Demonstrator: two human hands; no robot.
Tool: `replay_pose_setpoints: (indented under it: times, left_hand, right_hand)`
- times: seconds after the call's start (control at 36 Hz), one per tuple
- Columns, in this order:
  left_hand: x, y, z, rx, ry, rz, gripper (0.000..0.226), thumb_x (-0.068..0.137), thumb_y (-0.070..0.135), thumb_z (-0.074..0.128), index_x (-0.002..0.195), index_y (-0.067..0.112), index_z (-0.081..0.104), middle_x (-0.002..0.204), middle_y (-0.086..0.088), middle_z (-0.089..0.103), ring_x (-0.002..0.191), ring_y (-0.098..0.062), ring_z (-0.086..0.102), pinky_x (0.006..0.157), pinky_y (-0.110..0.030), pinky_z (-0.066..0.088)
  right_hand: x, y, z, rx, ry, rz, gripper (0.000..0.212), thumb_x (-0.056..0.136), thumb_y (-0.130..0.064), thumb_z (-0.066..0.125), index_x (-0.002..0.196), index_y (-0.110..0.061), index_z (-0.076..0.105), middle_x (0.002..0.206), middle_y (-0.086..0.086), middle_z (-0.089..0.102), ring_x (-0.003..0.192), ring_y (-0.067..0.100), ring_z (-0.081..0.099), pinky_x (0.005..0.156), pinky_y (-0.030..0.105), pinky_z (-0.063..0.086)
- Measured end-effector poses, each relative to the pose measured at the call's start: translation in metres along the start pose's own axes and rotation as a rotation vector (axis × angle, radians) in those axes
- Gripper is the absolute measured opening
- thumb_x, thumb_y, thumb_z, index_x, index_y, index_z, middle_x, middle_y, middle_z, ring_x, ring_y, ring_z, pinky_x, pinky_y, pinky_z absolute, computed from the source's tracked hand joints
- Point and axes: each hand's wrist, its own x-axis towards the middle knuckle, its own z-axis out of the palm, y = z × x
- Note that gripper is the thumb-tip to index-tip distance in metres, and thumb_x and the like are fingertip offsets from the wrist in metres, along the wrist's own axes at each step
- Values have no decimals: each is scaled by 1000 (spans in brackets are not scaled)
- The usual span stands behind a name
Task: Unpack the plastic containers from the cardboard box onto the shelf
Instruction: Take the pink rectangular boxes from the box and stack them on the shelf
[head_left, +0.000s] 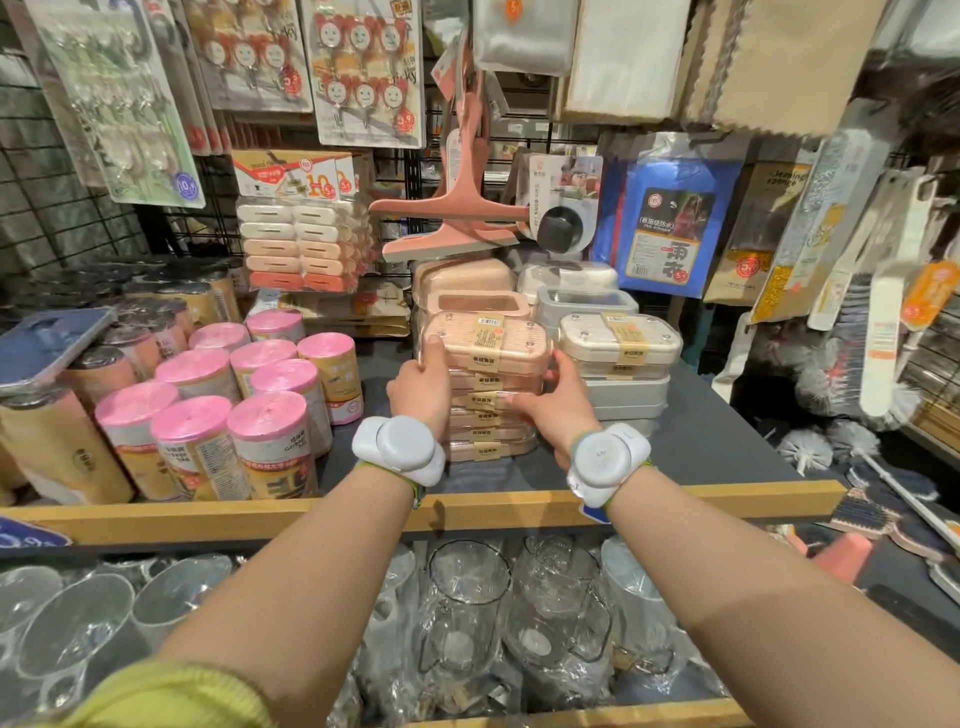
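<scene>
Hands clamp a stack of pink containers (485, 384) from both sides on the dark shelf (691, 441): left hand (421, 387) gripping its left end, thumb on top, right hand (558, 402) curled round its right end, beside a white stack (621, 358).

Pink containers (488, 384) wearing tan bands; cream containers (621, 345) matching; rolls (267, 421) showing pink tops; shelf (701, 431) lying dark grey.
</scene>
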Motion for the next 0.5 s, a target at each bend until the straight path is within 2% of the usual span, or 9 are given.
replay_pose_setpoints:
  times: [0.11, 0.22, 0.33, 0.42, 0.5]
  left_hand:
    - [1, -2, 0, -4, 48, 9, 68, 91, 63, 29, 113, 7, 60, 122, -19, 58, 111, -36, 54, 103, -47, 41]
    - [3, 0, 0, -2, 55, 14, 64, 93, 59, 30, 117, 7, 58, 123, -19, 58, 112, -36, 54, 102, -46, 42]
    - [4, 3, -1, 7, 38, 11, 63, 96, 54, 31, 127, 4, 52, 129, -18, 56, 118, -36, 52, 104, -43, 40]
    - [2, 7, -2, 9, 20, -13, 66, 97, 53, 29, 141, 5, 39, 142, -16, 47, 130, -35, 44, 110, -43, 33]
    - [-8, 12, -5, 12, 38, -25, 67, 98, 52, 29, 147, 6, 30, 149, -17, 38, 136, -35, 37, 113, -42, 29]
  right_hand:
    - [4, 1, 4, 7, 46, 18, 88, 66, -8, 82, 141, -19, 36, 133, 7, 53, 119, 24, 55, 103, 44, 47]
    - [4, 1, 5, 3, 58, 40, 78, 71, -4, 76, 139, -16, 40, 133, 7, 54, 119, 25, 55, 102, 44, 47]
    - [1, -4, 3, -21, 54, 49, 72, 75, 0, 69, 139, -14, 40, 135, 7, 53, 121, 25, 54, 102, 44, 47]
    - [-2, -6, 1, -32, 49, 66, 69, 75, -1, 66, 138, -16, 41, 133, 7, 55, 118, 26, 56, 101, 45, 48]
    - [-13, -13, -5, 7, 45, 94, 65, 79, -2, 63, 138, -15, 40, 130, 6, 56, 110, 25, 60, 99, 44, 50]
